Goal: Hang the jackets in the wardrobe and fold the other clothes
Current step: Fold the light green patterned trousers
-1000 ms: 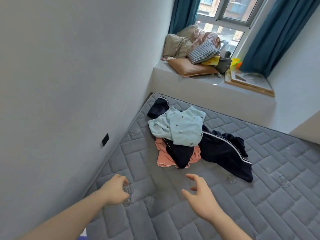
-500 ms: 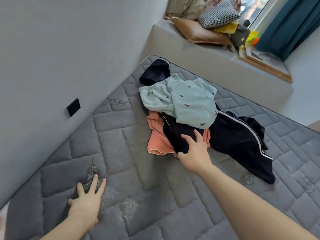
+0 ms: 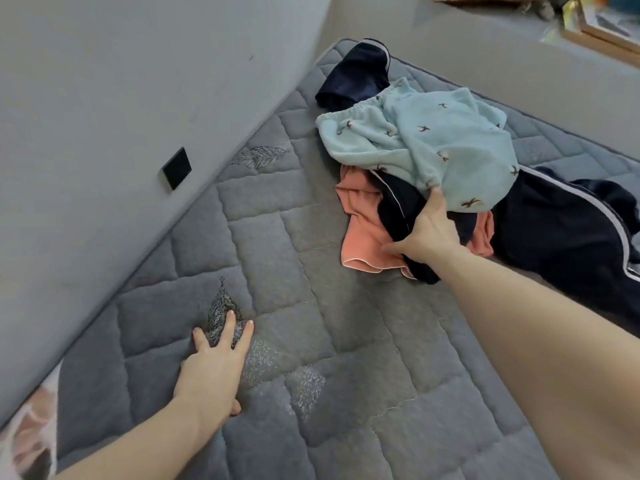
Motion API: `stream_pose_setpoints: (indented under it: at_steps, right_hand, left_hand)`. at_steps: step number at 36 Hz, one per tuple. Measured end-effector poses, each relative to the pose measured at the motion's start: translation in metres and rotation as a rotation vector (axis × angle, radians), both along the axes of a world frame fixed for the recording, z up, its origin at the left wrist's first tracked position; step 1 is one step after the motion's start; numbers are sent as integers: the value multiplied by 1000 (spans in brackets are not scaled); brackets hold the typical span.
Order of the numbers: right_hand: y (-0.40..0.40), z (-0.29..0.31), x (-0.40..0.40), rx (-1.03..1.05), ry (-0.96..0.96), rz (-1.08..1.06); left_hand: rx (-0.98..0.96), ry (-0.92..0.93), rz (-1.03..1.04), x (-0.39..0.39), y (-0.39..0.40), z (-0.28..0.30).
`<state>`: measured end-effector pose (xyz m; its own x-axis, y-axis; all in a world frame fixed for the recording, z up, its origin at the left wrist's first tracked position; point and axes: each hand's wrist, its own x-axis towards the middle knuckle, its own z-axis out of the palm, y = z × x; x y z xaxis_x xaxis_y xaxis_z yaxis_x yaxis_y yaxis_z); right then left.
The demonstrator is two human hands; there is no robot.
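1. Here, a head-worn camera looks down on a grey quilted mattress [image 3: 311, 341] that lies against a pale wall [image 3: 121, 116].
2. A loose pile of clothes sits on the far right part of the mattress, well apart from the left hand.
3. On top lies a light blue fleece garment [image 3: 433, 140] dotted with small dark bird shapes.
4. Under it are a salmon-pink garment [image 3: 360, 230] and a dark navy garment with thin white piping [image 3: 398, 209].
5. A navy jacket with a white side stripe [image 3: 561, 244] spreads to the right, and another navy piece [image 3: 353, 74] shows behind the pile.
6. The right hand [image 3: 427, 233] reaches into the pile, thumb on the pink cloth, fingers tucked under the blue fleece edge; whether they grip it I cannot tell.
7. The left hand [image 3: 214, 368] presses flat on the mattress, fingers straight and spread, holding nothing.
8. A small black square plate [image 3: 177, 168] is set in the wall.
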<state>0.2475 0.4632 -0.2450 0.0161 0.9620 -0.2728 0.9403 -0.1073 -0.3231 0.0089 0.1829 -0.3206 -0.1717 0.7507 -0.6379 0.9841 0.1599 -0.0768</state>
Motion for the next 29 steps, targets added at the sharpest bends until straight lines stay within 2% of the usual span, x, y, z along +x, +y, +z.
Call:
stream_pose_setpoints:
  at_steps: [3, 6, 12, 18, 24, 29]
  right_hand:
    - [-5, -17, -6, -16, -153, 101]
    - [-5, -32, -10, 25, -243, 87]
    - [6, -54, 14, 317, -308, 179]
    - [-8, -39, 22, 317, -178, 264]
    - [-68, -16, 21, 252, -23, 300]
    - [-139, 7, 25, 62, 97, 257]
  left_hand:
    - [-2, 0, -20, -1, 0, -2]
    - [13, 2, -42, -2, 0, -5]
    - [44, 5, -59, -4, -2, -11]
    - [36, 12, -55, -3, -4, -7]
    - [2, 2, -26, 3, -1, 10]
    - [-34, -9, 7, 8, 2, 30]
